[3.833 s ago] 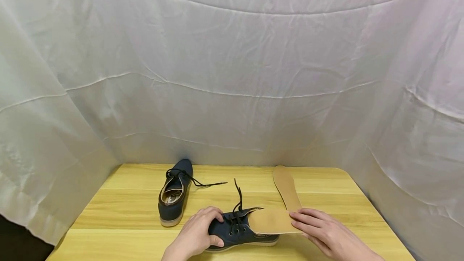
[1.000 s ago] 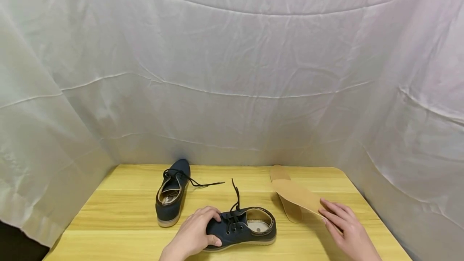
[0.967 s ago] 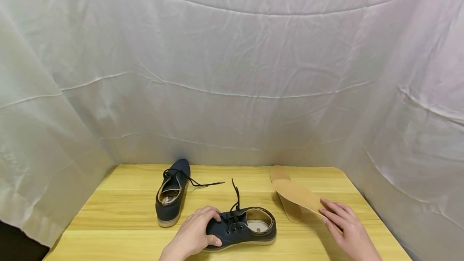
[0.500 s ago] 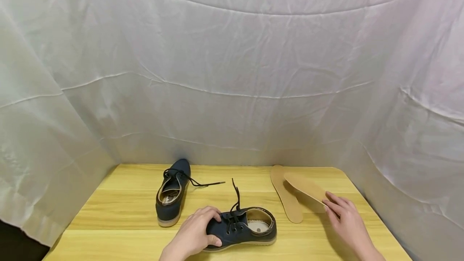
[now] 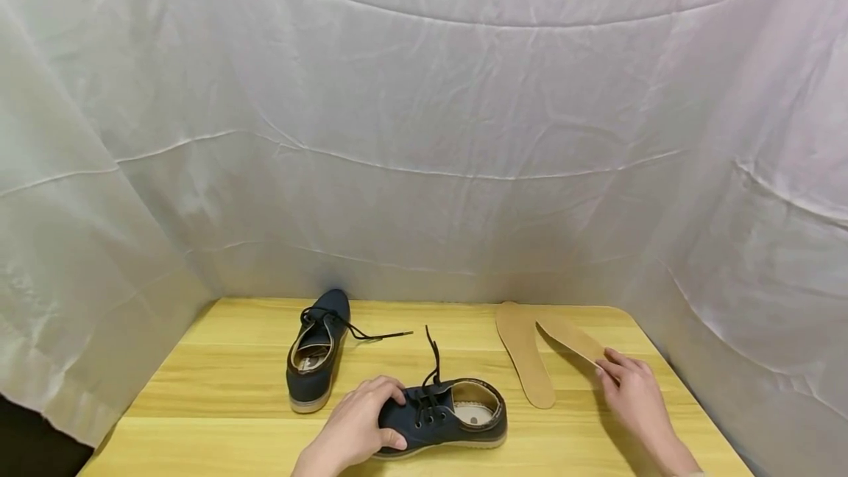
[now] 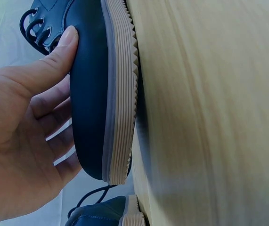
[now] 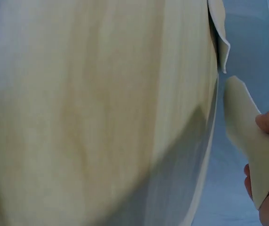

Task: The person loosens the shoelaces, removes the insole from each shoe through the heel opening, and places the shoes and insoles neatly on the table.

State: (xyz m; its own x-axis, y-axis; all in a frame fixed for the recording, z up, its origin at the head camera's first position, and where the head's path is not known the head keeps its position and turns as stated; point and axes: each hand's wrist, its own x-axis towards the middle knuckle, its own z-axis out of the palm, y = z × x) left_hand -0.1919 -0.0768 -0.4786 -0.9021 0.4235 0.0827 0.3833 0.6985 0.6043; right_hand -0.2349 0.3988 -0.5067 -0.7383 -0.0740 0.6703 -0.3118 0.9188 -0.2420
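My left hand (image 5: 354, 425) grips the toe of a dark blue lace-up shoe (image 5: 453, 431), which stands sole-down on the table with its opening to the right. In the left wrist view the thumb (image 6: 61, 56) lies along one side of that shoe (image 6: 91, 103), the fingers on the other. A tan insole (image 5: 571, 336) is pinched by one end in my right hand (image 5: 636, 396), tilted above the tabletop. The right wrist view shows the thumb against the held insole (image 7: 247, 122). Just left of it, another tan insole (image 5: 523, 352) lies on the table.
A matching blue shoe (image 5: 308, 386) stands at the back left, its black lace (image 5: 377, 336) trailing right over the wooden table (image 5: 212, 389). A pale cloth curtain (image 5: 424, 227) hangs behind the table and along both sides.
The held insole was over the shoe's opening; my right hand has drawn it right, past the lying insole, and lowered its far end. My left hand keeps its grip.
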